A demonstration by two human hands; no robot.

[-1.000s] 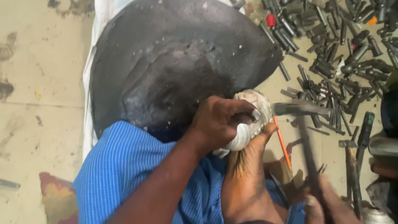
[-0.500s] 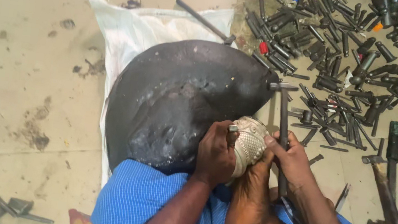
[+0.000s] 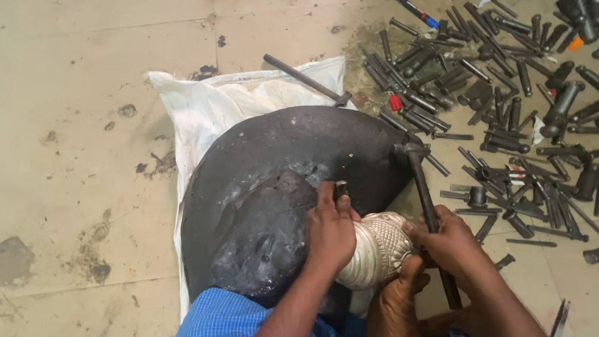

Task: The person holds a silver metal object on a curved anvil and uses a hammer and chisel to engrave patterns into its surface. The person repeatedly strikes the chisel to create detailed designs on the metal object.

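the floor at far left is stained, bare concrete. on it lies a white sack, and on the sack rests the dark domed block, pitted and lumpy on the near side.

your left hand is closed, fingers curled around a short dark punch whose top shows just above the knuckles; the hand lies against the block and against the left end of the silver embossed vessel. the vessel lies on its side at the block's near right edge, wedged between that hand and your foot, which presses it from below. keep that three-way brace firm, since the round body looks likely to roll. hold the punch square to the metal and its tip where you can see it.

your right hand is wrapped shut around the handle of the hammer, whose head sits up near the block's right rim. the grip looks low on the handle; light, short blows would likely suit raised work of this kind.

further right, a scatter of punches and chisels lies well apart from the work.

against the frame half a second earlier, the view has drawn back and shows more floor, and the vessel, both hands and the foot sit much as before. a second earlier your right hand was low at the right, away from the vessel.
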